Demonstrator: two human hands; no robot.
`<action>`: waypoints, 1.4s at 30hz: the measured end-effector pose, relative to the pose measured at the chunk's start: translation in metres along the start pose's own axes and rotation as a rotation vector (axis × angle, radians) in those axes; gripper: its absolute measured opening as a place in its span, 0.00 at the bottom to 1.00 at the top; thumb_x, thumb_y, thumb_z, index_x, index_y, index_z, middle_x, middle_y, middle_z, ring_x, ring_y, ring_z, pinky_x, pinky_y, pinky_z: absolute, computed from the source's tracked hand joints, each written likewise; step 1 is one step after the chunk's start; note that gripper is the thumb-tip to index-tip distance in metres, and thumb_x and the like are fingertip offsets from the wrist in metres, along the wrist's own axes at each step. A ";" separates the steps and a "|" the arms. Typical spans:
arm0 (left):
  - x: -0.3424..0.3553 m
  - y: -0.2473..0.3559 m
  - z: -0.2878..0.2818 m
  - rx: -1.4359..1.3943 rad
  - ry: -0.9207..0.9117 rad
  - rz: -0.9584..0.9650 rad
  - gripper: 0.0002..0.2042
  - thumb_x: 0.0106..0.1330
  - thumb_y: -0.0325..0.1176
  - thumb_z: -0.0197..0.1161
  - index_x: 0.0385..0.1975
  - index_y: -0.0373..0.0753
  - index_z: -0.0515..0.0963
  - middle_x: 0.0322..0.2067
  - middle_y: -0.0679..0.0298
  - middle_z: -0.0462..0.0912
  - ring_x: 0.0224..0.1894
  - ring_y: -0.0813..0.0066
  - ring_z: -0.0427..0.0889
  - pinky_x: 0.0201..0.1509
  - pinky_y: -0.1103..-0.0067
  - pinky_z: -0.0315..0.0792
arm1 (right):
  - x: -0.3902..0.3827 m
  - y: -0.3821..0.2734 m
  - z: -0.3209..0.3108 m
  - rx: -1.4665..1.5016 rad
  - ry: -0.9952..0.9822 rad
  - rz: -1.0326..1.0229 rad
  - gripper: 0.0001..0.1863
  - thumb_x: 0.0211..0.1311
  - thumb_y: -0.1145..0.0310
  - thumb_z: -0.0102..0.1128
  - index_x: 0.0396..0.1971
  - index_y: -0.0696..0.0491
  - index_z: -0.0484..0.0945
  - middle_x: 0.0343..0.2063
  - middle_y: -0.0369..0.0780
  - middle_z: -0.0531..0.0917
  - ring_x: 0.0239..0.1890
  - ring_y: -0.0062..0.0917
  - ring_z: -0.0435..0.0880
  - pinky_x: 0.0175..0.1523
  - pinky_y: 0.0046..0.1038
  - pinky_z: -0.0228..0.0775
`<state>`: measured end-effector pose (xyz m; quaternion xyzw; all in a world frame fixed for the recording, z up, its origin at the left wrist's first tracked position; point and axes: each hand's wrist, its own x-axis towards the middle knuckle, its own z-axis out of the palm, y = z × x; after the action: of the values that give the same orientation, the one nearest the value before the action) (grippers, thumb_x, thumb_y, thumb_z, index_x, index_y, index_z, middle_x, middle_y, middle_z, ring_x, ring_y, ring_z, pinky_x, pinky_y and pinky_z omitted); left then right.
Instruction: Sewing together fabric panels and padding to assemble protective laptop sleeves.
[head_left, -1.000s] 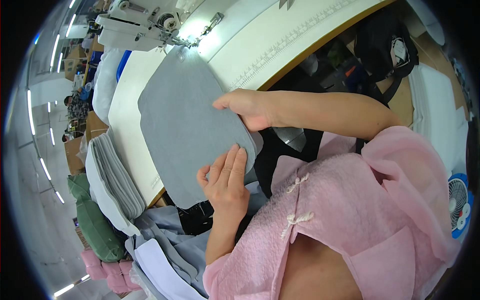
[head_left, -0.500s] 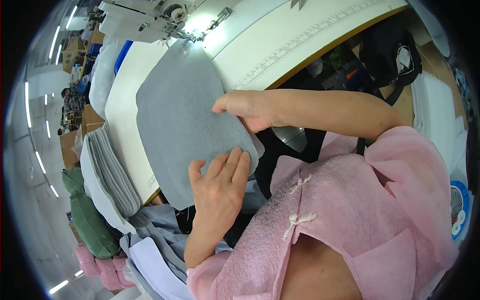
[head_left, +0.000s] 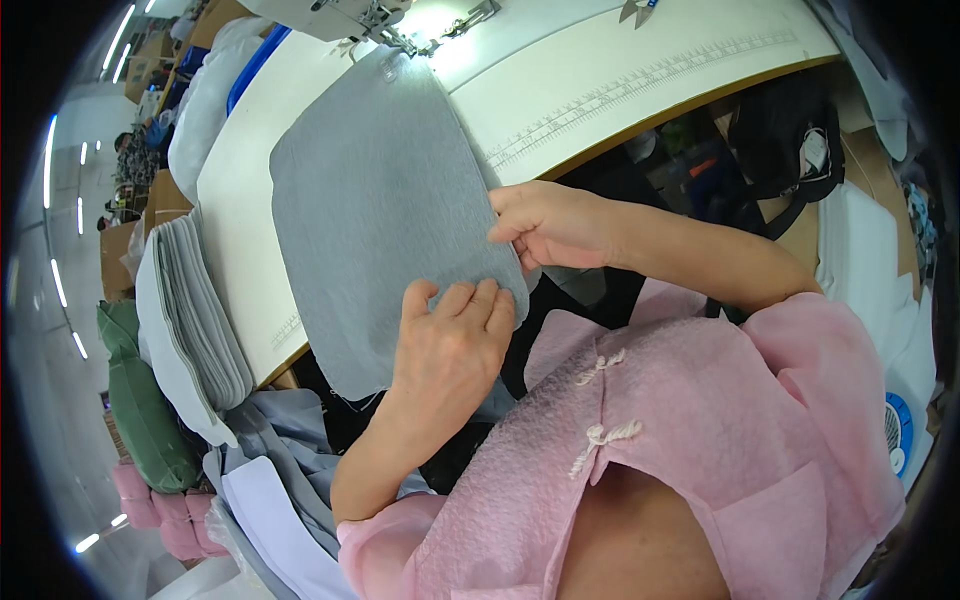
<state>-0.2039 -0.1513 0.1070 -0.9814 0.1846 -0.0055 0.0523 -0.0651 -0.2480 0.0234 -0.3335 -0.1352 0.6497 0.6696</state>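
A grey fabric piece (head_left: 375, 200) lies over the white sewing table, its far narrow end under the lit presser foot area of a sewing machine (head_left: 335, 15). My right hand (head_left: 548, 225) pinches the right edge of the fabric, thumb on top and the other fingers partly hidden at the edge. On the near right part of the same piece rests my left hand (head_left: 452, 345), fingers bent and a little apart, tips pressed on the cloth. Loose threads hang from the near left corner of the fabric.
A ruler scale runs along the white table (head_left: 590, 60), with small snips (head_left: 637, 12) at the far side. Left of the table stands a stack of grey-white cut pieces (head_left: 200, 310), beside a green bundle (head_left: 145, 400). A black bag (head_left: 790, 140) hangs at right.
My right hand has shifted right, toward the fabric's outer edge. The fingers of my left hand are more bent than before. The view has shifted slightly.
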 end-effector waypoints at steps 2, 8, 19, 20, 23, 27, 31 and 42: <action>0.002 -0.001 0.002 -0.025 0.012 0.001 0.12 0.44 0.27 0.54 0.31 0.33 0.73 0.31 0.64 0.75 0.32 0.76 0.71 0.38 0.76 0.61 | 0.000 0.004 -0.002 -0.023 0.027 -0.033 0.11 0.48 0.78 0.44 0.34 0.60 0.65 0.31 0.40 0.70 0.32 0.24 0.71 0.37 0.29 0.67; 0.005 0.001 0.001 -0.136 -0.059 -0.016 0.13 0.45 0.26 0.52 0.34 0.33 0.71 0.35 0.62 0.74 0.36 0.71 0.71 0.39 0.78 0.63 | -0.008 0.017 0.005 -0.189 0.176 -0.199 0.09 0.48 0.76 0.48 0.32 0.60 0.66 0.22 0.36 0.70 0.24 0.17 0.68 0.28 0.22 0.63; 0.006 0.004 0.023 -0.296 0.003 -0.034 0.15 0.43 0.24 0.52 0.35 0.31 0.71 0.38 0.59 0.73 0.37 0.67 0.71 0.42 0.77 0.65 | -0.002 0.052 -0.012 -0.448 0.346 -0.515 0.26 0.53 0.75 0.49 0.53 0.58 0.57 0.19 0.30 0.67 0.19 0.09 0.61 0.24 0.13 0.56; 0.005 0.003 0.027 -0.301 0.005 -0.043 0.15 0.43 0.24 0.52 0.35 0.31 0.71 0.38 0.59 0.73 0.37 0.67 0.71 0.42 0.77 0.65 | -0.004 0.054 -0.008 -0.479 0.368 -0.565 0.28 0.53 0.76 0.48 0.56 0.56 0.54 0.19 0.30 0.66 0.19 0.09 0.60 0.24 0.13 0.55; 0.003 0.000 0.035 -0.380 0.012 -0.040 0.16 0.42 0.23 0.53 0.35 0.31 0.71 0.38 0.59 0.74 0.37 0.67 0.71 0.43 0.77 0.65 | -0.007 0.056 -0.009 -0.515 0.359 -0.586 0.32 0.53 0.78 0.47 0.59 0.52 0.49 0.19 0.29 0.65 0.19 0.08 0.59 0.25 0.13 0.55; 0.006 -0.001 0.034 -0.429 -0.001 -0.037 0.16 0.41 0.23 0.53 0.35 0.31 0.71 0.38 0.60 0.74 0.39 0.67 0.72 0.44 0.74 0.65 | -0.007 0.053 -0.010 -0.498 0.331 -0.575 0.33 0.54 0.79 0.46 0.60 0.51 0.48 0.19 0.28 0.65 0.20 0.08 0.58 0.26 0.12 0.55; 0.009 0.001 0.026 -0.423 0.051 -0.045 0.17 0.41 0.21 0.54 0.35 0.33 0.72 0.39 0.60 0.74 0.44 0.66 0.72 0.50 0.69 0.64 | -0.008 0.055 -0.019 -0.453 0.247 -0.557 0.32 0.55 0.78 0.46 0.60 0.50 0.48 0.23 0.28 0.68 0.21 0.08 0.60 0.28 0.12 0.57; 0.008 0.002 0.049 -0.465 0.050 -0.055 0.16 0.42 0.19 0.53 0.36 0.34 0.72 0.41 0.58 0.74 0.50 0.64 0.70 0.55 0.65 0.62 | -0.003 0.057 -0.030 -0.311 0.179 -0.527 0.29 0.56 0.77 0.46 0.59 0.51 0.52 0.22 0.26 0.68 0.23 0.07 0.61 0.31 0.09 0.57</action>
<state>-0.1958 -0.1511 0.0578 -0.9713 0.1551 0.0114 -0.1798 -0.0911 -0.2629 -0.0333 -0.4411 -0.2551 0.3937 0.7651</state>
